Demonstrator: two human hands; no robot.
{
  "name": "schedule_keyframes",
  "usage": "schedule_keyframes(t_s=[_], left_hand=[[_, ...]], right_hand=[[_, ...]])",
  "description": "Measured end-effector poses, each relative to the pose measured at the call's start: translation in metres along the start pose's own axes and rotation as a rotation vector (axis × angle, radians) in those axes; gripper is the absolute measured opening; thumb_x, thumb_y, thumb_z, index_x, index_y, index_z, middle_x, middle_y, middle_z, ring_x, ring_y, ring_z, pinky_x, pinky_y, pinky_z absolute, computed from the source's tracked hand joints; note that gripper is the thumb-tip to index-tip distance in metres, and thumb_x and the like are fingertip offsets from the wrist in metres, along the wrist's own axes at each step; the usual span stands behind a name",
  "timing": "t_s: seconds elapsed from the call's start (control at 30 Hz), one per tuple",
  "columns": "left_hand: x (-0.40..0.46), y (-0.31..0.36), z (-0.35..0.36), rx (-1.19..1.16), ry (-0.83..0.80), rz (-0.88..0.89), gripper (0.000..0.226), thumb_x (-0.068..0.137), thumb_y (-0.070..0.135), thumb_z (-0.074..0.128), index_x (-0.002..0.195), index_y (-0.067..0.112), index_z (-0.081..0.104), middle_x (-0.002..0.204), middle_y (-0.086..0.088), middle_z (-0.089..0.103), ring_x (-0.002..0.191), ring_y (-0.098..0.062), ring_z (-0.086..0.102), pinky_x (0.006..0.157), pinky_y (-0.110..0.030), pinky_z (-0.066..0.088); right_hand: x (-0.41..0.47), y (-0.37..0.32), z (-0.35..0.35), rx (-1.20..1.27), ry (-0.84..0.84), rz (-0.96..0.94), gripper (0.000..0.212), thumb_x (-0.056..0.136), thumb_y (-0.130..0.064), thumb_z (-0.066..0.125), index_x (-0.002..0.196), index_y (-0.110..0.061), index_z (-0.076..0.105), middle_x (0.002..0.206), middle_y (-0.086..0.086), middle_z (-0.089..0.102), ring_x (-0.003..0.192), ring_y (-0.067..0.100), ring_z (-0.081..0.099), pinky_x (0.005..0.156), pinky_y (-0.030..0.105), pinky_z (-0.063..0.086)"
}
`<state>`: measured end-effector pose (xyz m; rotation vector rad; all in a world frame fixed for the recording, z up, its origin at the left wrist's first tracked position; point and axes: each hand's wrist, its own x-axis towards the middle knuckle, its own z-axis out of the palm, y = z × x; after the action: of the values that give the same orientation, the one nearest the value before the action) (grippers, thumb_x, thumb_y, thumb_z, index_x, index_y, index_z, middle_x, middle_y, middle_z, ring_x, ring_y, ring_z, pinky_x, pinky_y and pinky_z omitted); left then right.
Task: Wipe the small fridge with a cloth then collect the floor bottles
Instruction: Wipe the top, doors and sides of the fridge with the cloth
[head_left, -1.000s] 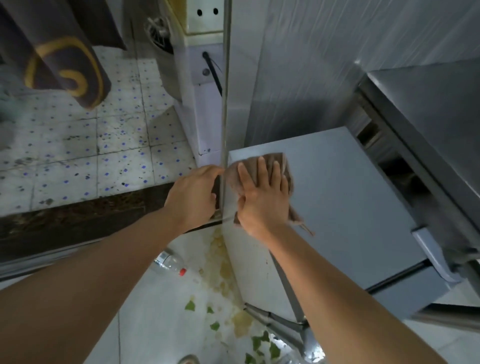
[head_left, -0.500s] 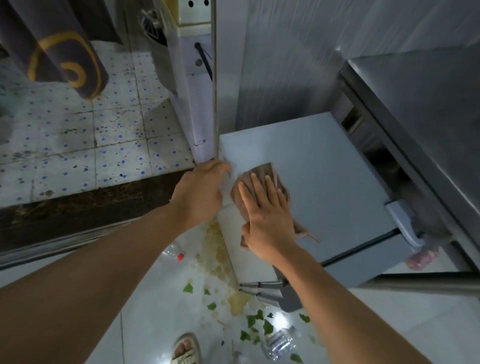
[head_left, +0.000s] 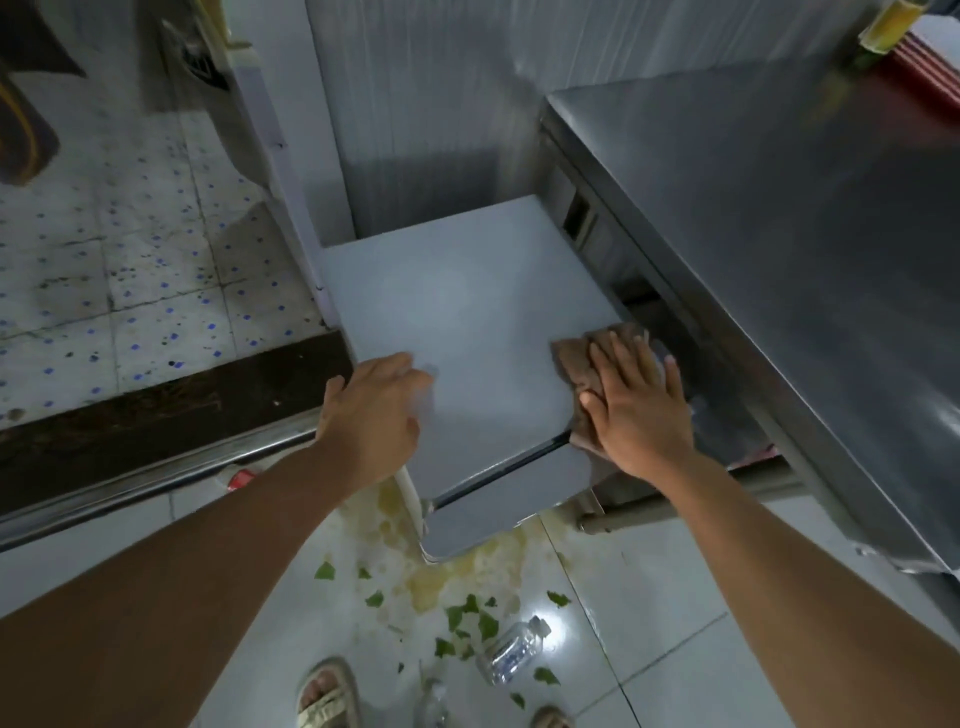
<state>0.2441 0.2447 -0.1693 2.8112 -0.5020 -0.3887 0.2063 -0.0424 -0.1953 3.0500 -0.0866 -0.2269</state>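
Fingers (head_left: 621, 358) of my right hand (head_left: 639, 410) press flat on the cloth (head_left: 574, 364) at the fridge (head_left: 467, 312) top's right edge; unwiped surface lies leftward, toward my relaxed left hand (head_left: 371, 415).

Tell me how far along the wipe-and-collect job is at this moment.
Done: nothing can be confirmed; no wiped area stands out on the fridge top. In hand: the right hand presses the cloth flat at the top's right front corner, while the left hand rests at the left edge. Left: a clear bottle lies on the floor among leaf scraps, and a red-capped bottle lies beside the left forearm.
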Motion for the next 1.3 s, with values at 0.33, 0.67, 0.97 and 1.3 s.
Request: schedule_keyframes(t_s=[0.33,0.67,0.97,1.3], left_hand=[[-0.016,0.042,0.017,0.072,0.045,0.104,0.062,0.082,0.015,0.057,0.139,0.030,0.039,0.152,0.005,0.027,0.133,-0.022,0.029,0.107,-0.039,0.025],[-0.024,0.052,0.027,-0.032,0.090,0.006,0.061,0.081,0.007,0.057,0.137,0.027,0.045,0.152,0.003,0.029,0.134,-0.024,0.027,0.107,-0.041,0.023],[-0.027,0.090,0.001,-0.246,-0.013,-0.119,0.024,0.095,0.022,0.048,0.106,0.012,0.065,0.117,-0.008,0.064,0.108,-0.028,0.053,0.093,-0.034,0.038],[-0.021,0.128,-0.063,-1.299,-0.179,-0.411,0.016,0.093,0.016,0.052,0.100,0.013,0.066,0.103,-0.009,0.069,0.105,-0.028,0.062,0.105,-0.048,0.040]], right_hand=[[-0.082,-0.054,0.025,0.238,0.147,-0.187,0.061,0.101,-0.044,0.009,0.145,-0.013,0.036,0.155,0.008,0.026,0.146,0.030,0.015,0.116,0.050,0.023],[-0.066,0.009,0.026,0.272,0.174,-0.054,0.087,0.074,-0.050,0.061,0.143,-0.002,0.037,0.152,0.013,0.031,0.144,0.030,0.020,0.118,0.047,0.022],[-0.092,-0.020,-0.022,0.862,0.138,-0.094,0.043,0.098,-0.023,0.040,0.140,-0.014,0.045,0.149,0.000,0.038,0.141,0.010,0.028,0.117,0.025,0.022],[-0.074,-0.048,-0.100,1.062,-0.065,-0.161,0.085,0.088,-0.008,0.059,0.152,-0.028,0.006,0.158,-0.017,-0.001,0.144,0.003,0.007,0.119,0.029,0.017]])
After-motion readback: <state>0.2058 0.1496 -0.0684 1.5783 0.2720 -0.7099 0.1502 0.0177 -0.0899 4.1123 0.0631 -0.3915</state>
